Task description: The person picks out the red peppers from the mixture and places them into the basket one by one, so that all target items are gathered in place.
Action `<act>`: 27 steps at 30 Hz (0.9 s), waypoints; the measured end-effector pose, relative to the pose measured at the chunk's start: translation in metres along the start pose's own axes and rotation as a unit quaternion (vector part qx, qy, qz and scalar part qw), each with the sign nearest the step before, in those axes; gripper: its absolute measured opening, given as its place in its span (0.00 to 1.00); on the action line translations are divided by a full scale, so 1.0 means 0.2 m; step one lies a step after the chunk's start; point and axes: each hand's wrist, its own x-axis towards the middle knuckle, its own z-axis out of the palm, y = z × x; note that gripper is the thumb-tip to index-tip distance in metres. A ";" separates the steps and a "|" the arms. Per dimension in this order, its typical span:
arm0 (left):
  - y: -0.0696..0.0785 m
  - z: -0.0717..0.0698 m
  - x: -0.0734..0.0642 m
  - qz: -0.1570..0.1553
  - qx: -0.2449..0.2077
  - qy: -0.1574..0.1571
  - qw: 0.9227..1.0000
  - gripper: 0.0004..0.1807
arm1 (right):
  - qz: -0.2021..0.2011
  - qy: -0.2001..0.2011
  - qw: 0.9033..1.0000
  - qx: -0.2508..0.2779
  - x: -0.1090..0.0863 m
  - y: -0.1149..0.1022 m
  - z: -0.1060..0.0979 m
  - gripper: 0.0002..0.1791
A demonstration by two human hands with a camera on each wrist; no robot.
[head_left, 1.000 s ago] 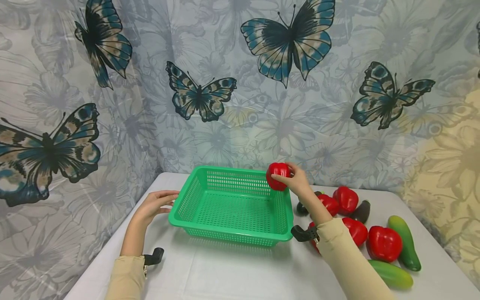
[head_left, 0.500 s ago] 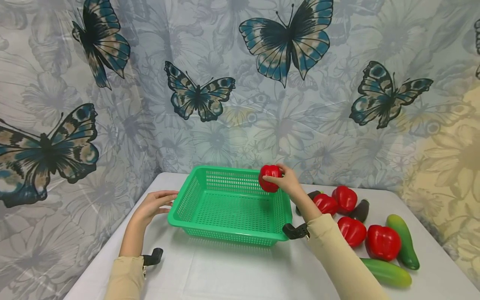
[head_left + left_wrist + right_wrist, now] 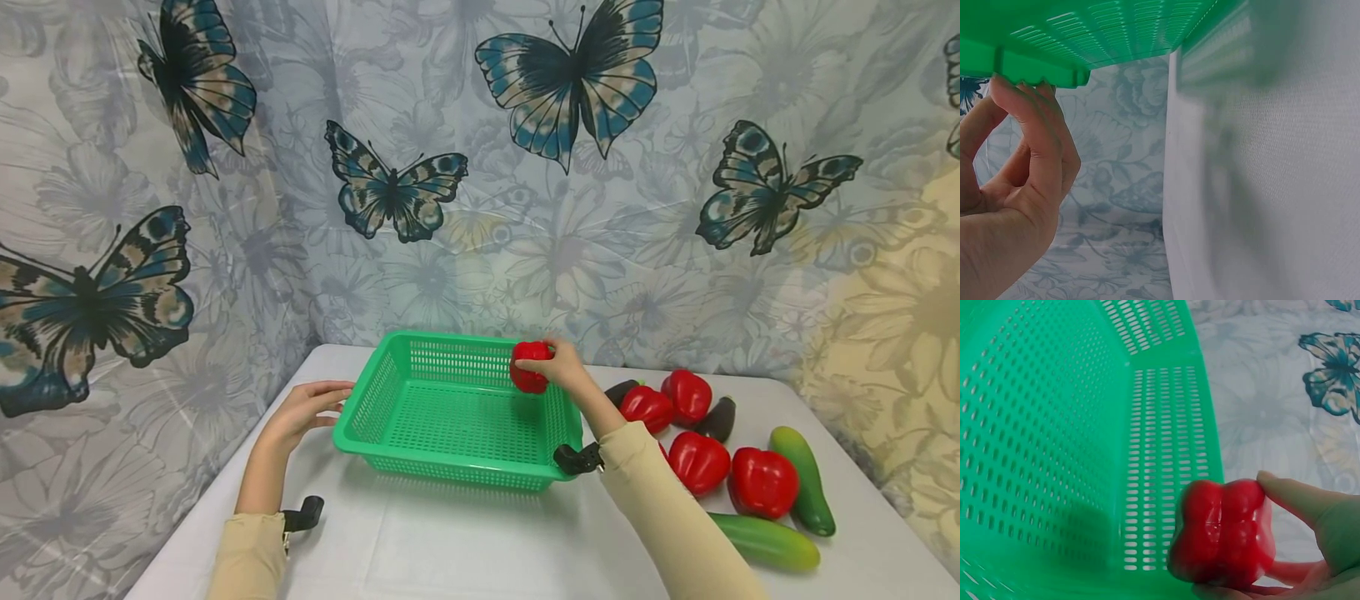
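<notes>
Far left: backdrop (image 3: 442, 292), grey-blue fabric, floral print, lightly creased, with dark butterflies (image 3: 97, 300); it runs behind the whole setup and turns yellowish at far right. Table (image 3: 450, 533): white cover, fine weave visible from the left wrist.

Left sleeve (image 3: 247, 554), beige; black left camera (image 3: 302, 514) at the wrist. Left hand (image 3: 303, 410): fingers apart and loosely bent, tips touching the basket's left rim.

Basket (image 3: 457, 472): green, thin-walled, apparently plastic; rectangular, rounded corners, flared sides, smooth lip, slotted walls, perforated floor.

Held pepper (image 3: 529, 377): inside the far right corner area, in front of the back wall and above the floor. Red, glossy, blocky, lobed. Contact with the wall: cannot tell. Right hand (image 3: 564, 367) pinches it from its right side, thumb and fingers on opposite faces.

Right camera (image 3: 577, 459), black, overlaps the basket's near right corner in the head view. Right sleeve (image 3: 667, 517), beige, hides part of the pile; only a red sliver shows at its edge.

Right of basket: eggplant (image 3: 621, 392), dark, partly covered by a red pepper; three more peppers (image 3: 763, 483); second eggplant (image 3: 717, 419) between them. Two cucumbers (image 3: 804, 483), smooth, green with yellowish ends, lie outermost and nearest.
</notes>
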 end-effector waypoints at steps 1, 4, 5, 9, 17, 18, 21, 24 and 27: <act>0.00 0.00 0.00 0.000 0.001 0.001 1.000 0.30 | 0.001 0.000 1.000 -0.003 0.00 0.00 0.00 0.44; 0.00 0.00 0.00 0.000 0.006 0.000 1.000 0.30 | 0.003 -0.001 1.000 -0.015 0.01 0.01 0.02 0.44; 0.00 0.00 0.00 0.001 0.007 0.000 1.000 0.30 | 0.006 0.000 1.000 -0.018 0.01 0.01 0.03 0.44; 0.00 0.00 0.00 0.001 0.009 0.002 1.000 0.30 | 0.018 0.002 0.999 -0.033 0.02 0.01 0.05 0.42; -0.01 0.00 0.01 -0.005 0.009 0.007 1.000 0.32 | 0.020 0.001 0.999 -0.048 0.04 0.03 0.09 0.36; -0.01 0.00 0.01 -0.005 0.011 0.007 1.000 0.32 | 0.019 0.002 0.998 -0.054 0.04 0.03 0.09 0.35; -0.01 0.00 0.00 -0.004 0.014 0.005 1.000 0.32 | 0.015 0.005 0.997 -0.073 0.04 0.04 0.10 0.30; -0.01 0.00 0.00 -0.006 0.012 0.006 1.000 0.31 | 0.017 0.002 0.996 -0.086 0.04 0.04 0.10 0.28; -0.01 0.00 0.00 -0.006 0.013 0.005 1.000 0.31 | 0.029 -0.003 0.995 -0.097 0.04 0.04 0.11 0.30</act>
